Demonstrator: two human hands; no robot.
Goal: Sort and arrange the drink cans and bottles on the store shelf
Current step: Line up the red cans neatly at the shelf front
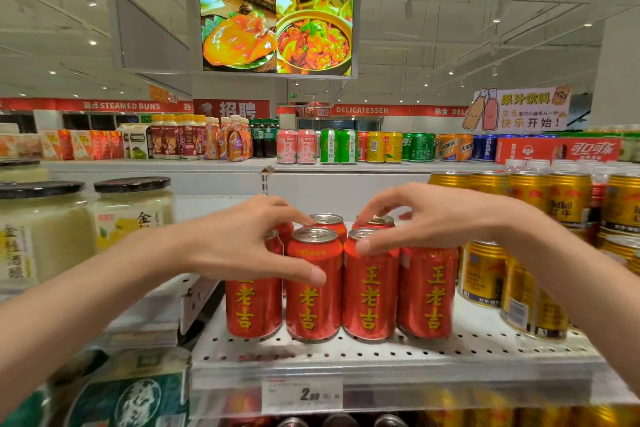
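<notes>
Several red cans with yellow characters (313,302) stand in rows on a white perforated shelf (381,354). My left hand (249,243) lies over the left cans, its thumb pressed on the front of the second can and its fingers reaching the can tops behind. My right hand (415,215) arches over the right cans (370,295), thumb on the rim of the third front can, fingertips on a rear can top (379,219). Neither can is lifted off the shelf.
Gold Red Bull cans (485,274) crowd the shelf at the right. Big glass jars with black lids (131,208) stand at the left. A price tag (301,395) hangs on the shelf edge. A far shelf (329,166) carries mixed cans and bottles.
</notes>
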